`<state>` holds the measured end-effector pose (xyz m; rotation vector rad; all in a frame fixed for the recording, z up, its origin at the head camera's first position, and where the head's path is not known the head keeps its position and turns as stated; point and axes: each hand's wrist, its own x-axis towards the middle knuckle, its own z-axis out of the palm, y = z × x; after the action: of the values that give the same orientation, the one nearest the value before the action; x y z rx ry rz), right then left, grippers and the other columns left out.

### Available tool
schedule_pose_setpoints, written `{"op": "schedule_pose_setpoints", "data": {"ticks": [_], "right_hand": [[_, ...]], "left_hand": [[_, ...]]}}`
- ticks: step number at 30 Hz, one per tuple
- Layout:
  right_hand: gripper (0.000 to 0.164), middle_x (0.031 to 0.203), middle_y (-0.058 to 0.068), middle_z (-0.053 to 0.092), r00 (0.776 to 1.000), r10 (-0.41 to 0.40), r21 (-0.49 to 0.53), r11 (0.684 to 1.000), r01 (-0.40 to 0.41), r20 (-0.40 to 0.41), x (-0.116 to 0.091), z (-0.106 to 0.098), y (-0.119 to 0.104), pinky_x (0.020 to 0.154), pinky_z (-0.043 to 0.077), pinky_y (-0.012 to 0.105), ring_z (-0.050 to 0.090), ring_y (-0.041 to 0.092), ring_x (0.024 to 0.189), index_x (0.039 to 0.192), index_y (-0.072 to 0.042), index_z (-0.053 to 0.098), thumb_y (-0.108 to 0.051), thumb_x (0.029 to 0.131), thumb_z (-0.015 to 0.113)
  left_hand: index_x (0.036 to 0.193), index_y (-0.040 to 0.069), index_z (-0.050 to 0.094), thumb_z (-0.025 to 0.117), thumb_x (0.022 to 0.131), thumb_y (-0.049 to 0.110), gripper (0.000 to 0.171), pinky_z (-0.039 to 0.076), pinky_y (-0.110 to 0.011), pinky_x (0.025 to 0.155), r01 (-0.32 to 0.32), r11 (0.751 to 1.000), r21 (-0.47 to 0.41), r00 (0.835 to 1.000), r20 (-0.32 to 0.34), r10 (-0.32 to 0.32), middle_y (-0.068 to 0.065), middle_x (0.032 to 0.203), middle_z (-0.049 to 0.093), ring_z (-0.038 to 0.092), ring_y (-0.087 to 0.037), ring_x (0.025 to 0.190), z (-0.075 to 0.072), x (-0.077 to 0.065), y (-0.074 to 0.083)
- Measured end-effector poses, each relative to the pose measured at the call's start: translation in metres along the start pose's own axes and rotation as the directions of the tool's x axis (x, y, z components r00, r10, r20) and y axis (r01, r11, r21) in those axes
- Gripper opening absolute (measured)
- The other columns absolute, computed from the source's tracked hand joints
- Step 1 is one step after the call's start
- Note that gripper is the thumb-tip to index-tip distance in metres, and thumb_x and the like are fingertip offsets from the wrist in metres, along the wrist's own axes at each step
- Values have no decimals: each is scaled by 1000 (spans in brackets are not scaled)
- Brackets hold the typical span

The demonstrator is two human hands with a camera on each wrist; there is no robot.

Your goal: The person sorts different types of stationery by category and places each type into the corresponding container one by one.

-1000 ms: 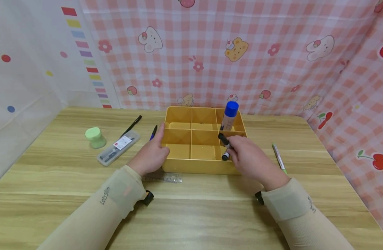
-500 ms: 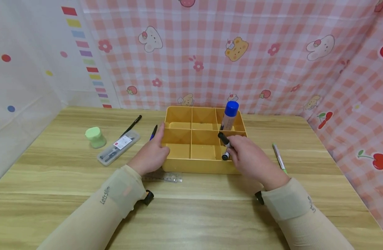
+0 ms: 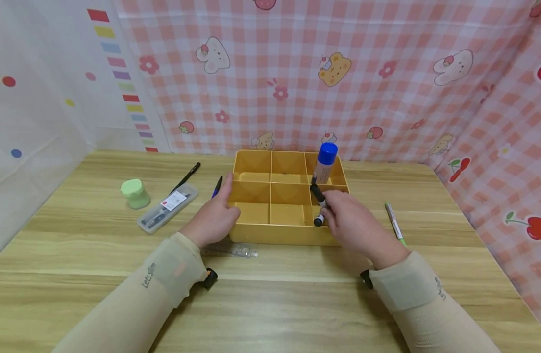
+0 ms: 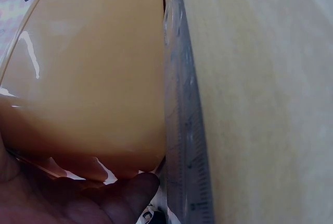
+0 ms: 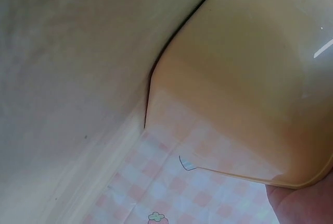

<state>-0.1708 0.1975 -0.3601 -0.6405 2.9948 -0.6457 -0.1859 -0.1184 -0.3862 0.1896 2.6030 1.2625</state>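
A yellow organizer box with several compartments stands mid-table. My left hand rests against its left side, index finger straight along the edge. In the left wrist view, fingers touch the box wall. At the front right compartment my right hand pinches a black-capped marker, tilted with its cap up and left. Just below it shows the black end of a white marker; its rest is hidden by the hand. A glue stick with a blue cap leans upright in the back right compartment.
Left of the box lie a blue pen, a black pen, a clear case and a green sponge-like block. A clear ruler lies along the box's front. To the right is a green-and-white marker.
The black-capped marker in my right hand has tilted slightly, its cap end shifting a little up and right toward the glue stick. My left hand and the box have stayed put.
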Motion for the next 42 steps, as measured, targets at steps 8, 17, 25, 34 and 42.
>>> {"op": "schedule_pose_setpoints", "data": {"ticks": [8,17,25,34,42], "right_hand": [[10,97,7,63,1000,22,1,1000,-22,1,0,1,-1,78,49,40,57,24,88,106,-7,59,-15,109,53],[10,96,7,62,1000,23,3,1000,-23,3,1,1,0,76,49,39,57,24,87,106,-7,58,-15,109,53],[9,95,6,62,1000,12,2,1000,-12,-4,1,1,0,75,48,38,56,24,85,105,-7,58,-14,109,54],[11,94,6,61,1000,28,6,1000,-28,7,0,2,-1,76,47,39,55,24,86,104,-8,58,-16,110,53],[12,95,6,61,999,33,17,999,-33,5,1,3,-1,76,49,38,57,23,85,107,-9,58,-18,110,53]], "left_hand": [[168,29,-14,42,103,19,87,19,-56,131,6,1000,-2,1000,1,-6,-5,179,6,23,-31,161,0,0,0],[168,28,-14,42,103,19,87,18,-55,131,-1,1000,-8,1000,0,1,-4,179,5,22,-30,161,0,-1,0],[169,26,-13,43,102,19,87,18,-54,131,-5,1000,-12,1000,-2,5,-5,178,5,22,-30,161,0,-1,1],[169,27,-13,44,102,19,89,16,-55,132,-7,1000,-18,1000,-2,7,-3,179,2,16,-30,163,0,0,0],[169,27,-13,45,101,19,89,15,-53,132,-24,999,-33,1000,-9,24,-1,179,1,15,-28,163,1,1,-3]]}}
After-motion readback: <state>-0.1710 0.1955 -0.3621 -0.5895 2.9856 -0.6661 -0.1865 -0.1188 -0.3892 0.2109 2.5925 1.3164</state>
